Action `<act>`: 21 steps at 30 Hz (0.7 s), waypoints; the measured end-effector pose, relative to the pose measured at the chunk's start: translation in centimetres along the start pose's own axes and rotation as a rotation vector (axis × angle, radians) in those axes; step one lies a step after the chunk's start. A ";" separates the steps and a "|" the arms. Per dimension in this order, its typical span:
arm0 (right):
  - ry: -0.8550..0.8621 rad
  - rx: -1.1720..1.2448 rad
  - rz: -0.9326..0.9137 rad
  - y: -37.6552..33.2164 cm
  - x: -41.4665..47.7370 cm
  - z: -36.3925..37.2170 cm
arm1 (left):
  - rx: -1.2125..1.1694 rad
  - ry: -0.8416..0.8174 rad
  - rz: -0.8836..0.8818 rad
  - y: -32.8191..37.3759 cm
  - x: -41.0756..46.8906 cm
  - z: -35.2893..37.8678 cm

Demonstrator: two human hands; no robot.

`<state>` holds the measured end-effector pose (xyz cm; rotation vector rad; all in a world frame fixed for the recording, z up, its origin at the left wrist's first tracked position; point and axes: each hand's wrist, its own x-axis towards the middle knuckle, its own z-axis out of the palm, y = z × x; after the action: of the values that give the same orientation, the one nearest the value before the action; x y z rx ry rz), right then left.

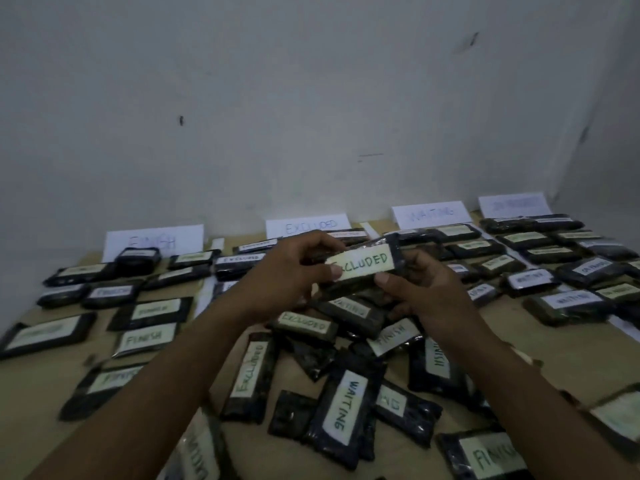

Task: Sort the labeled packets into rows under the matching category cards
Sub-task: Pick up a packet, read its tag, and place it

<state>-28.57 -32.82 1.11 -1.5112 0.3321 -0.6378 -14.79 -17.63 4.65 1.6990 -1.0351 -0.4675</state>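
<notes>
Fingers (pixel 320 239) of our left hand (pixel 284 277) curl over the far edge of one packet (pixel 367 263), with the thumb on the left end of its label. Our right hand (pixel 427 292) grips the other end: thumb on the near edge, other fingers curled behind it. Both hands are closed round this one packet and hold nothing else.

Held packet: dark glossy wrap, pale label hand-lettered "EXCLUDED" in green, first letter partly covered by the left thumb. Its right end tilts slightly up. It is lifted off the bench (pixel 554 344), between the two hands.

Position: we hold it above the unsorted heap (pixel 332 386) at centre, where packets marked EXCLUDED, WAITING and FINISH lie crossed over one another. Just beyond the fingers the EXCLUDED card (pixel 306 224) stands against the wall (pixel 311 98), with a few like-labelled packets beneath it. The FINISH card (pixel 154 240) and its rows lie to the left, the WAITING card (pixel 427 213) and its rows to the right. A fourth card (pixel 512 204) at far right is too blurred for us to read.
</notes>
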 end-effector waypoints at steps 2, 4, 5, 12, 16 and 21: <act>-0.039 -0.086 0.001 1.1 -0.3 0.9 | 0.020 0.047 -0.055 -1.1 -1.8 -2.0; -0.076 -0.172 -0.007 2.1 -0.7 1.4 | 0.000 0.085 -0.134 -2.4 -3.9 -3.8; -0.104 -0.212 -0.015 2.4 -0.9 1.7 | -0.011 0.099 -0.169 -3.1 -4.9 -4.5; -0.267 -0.501 -0.139 3.2 -2.1 1.7 | 0.427 0.092 -0.171 -6.7 -8.0 -4.6; -0.372 -0.589 -0.196 3.0 -2.9 1.1 | 0.617 0.103 -0.044 -7.6 -8.2 -4.3; -0.528 -0.725 -0.179 3.3 -2.9 0.3 | 0.750 0.126 0.022 -9.1 -8.4 -5.0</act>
<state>-30.06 -31.12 -2.64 -2.3519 0.0065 -0.2289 -12.05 -7.21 -3.14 2.3285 -1.2177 0.0706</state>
